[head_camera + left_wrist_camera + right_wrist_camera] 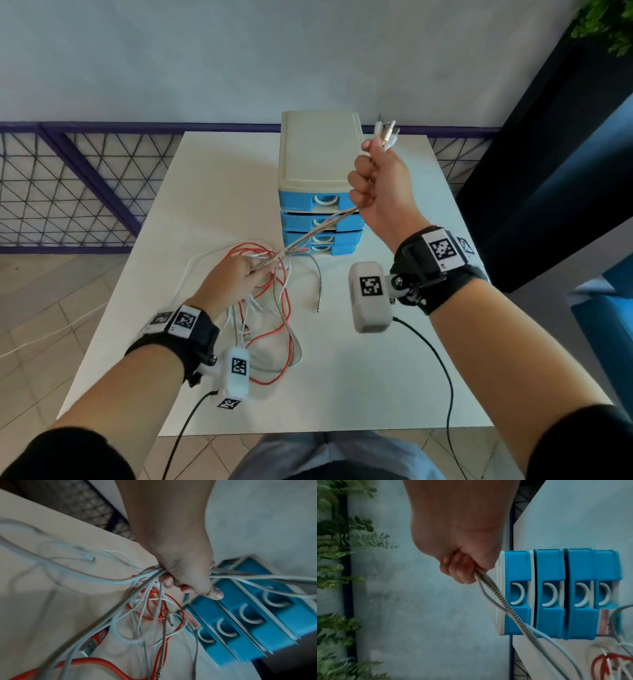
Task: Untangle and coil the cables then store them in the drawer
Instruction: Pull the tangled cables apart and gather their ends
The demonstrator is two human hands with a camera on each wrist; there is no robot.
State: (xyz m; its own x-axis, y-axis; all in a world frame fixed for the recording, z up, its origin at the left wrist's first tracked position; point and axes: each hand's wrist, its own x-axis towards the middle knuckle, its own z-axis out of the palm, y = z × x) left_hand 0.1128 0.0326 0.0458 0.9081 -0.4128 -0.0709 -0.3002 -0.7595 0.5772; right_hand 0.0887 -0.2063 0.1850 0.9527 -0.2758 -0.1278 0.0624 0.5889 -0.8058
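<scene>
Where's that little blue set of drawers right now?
In the head view the blue drawer unit stands at the far middle of the white table, just left of the raised right hand and beyond the tangled cables.

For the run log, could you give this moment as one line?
right hand: grips cable ends, raised | left hand: grips cable tangle | drawers: shut

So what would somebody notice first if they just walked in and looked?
Probably the right hand raised in front of the blue drawers, gripping a bunch of cable ends. Then the messy tangle of red and white cables on the white table, with the left hand gripping it.
</scene>
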